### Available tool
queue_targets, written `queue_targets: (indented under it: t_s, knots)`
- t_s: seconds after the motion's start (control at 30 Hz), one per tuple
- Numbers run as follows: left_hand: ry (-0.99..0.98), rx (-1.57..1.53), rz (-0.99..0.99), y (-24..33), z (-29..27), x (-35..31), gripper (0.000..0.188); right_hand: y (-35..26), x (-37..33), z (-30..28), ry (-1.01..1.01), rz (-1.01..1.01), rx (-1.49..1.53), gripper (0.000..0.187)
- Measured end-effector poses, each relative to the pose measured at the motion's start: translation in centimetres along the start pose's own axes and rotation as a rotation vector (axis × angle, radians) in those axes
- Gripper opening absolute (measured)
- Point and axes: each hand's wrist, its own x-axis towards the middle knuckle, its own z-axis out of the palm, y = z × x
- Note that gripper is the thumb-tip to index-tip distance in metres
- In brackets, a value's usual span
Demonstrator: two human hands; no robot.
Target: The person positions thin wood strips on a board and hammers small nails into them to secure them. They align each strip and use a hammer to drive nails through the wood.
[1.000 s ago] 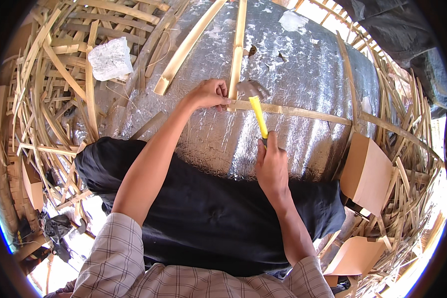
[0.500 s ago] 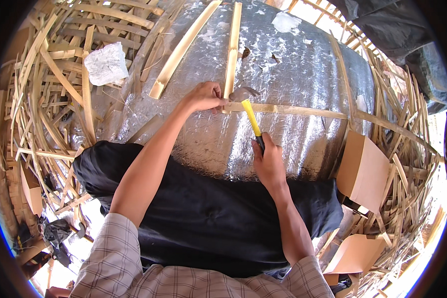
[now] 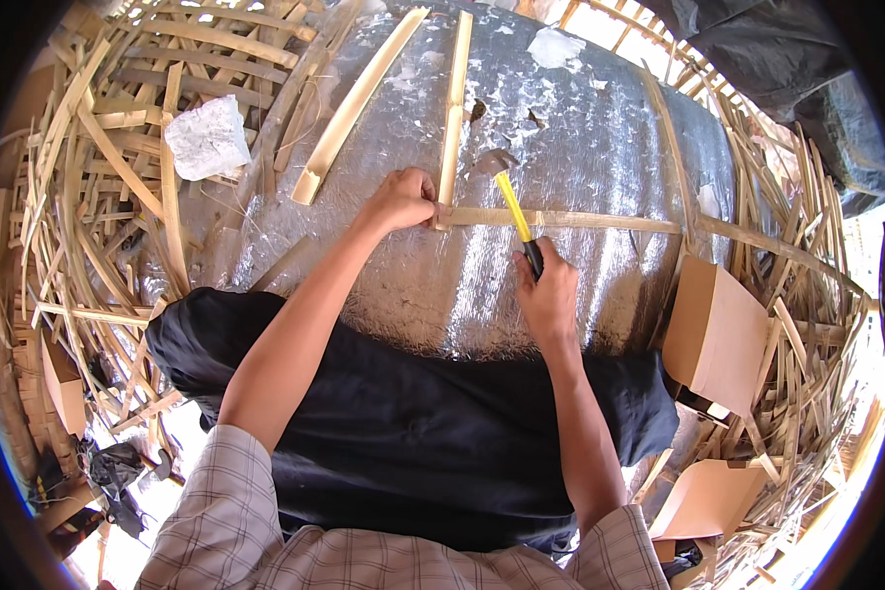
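In the head view, the person's left hand (image 3: 409, 201) is narrow, with its fingers bent and drawn together and the fingertips at the junction of two bamboo strips; whether a small item is pinched there cannot be told. One is a long, pale tan, upright bamboo strip (image 3: 452, 118); the other is a flat, light brown, crosswise bamboo strip (image 3: 580, 220) running rightward from its lower end. The right hand (image 3: 551, 293) is closed around the black grip of a claw hammer with a yellow shaft and metal head (image 3: 506, 192). The hammer head is raised to the right of the upright strip, near the junction. Both strips lie over a wrinkled, silver foil sheet (image 3: 393, 265) with pale, flaked patches. A third pale, slanting bamboo strip (image 3: 359, 103) lies left of the upright one, apart from it at the lower end. Further left, a rough, white, blocky piece (image 3: 206, 138) sits against woven bamboo latticework (image 3: 211, 54). Black fabric (image 3: 433, 442) covers the area below the foil. At right stands a brown cardboard box (image 3: 733, 334).
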Motion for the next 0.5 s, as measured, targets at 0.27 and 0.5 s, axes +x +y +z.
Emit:
queue_targets:
  t_s: [0.27,0.5]
  knots:
    - [0.087,-0.138,0.079,0.5,0.6,-0.6,0.018,0.3,8.2,1.1,-0.154,-0.012,-0.079,0.049]
    - [0.066,-0.244,0.079,0.6,1.1,-0.8,0.013,2.6,7.1,4.3,-0.154,0.097,0.134,0.035]
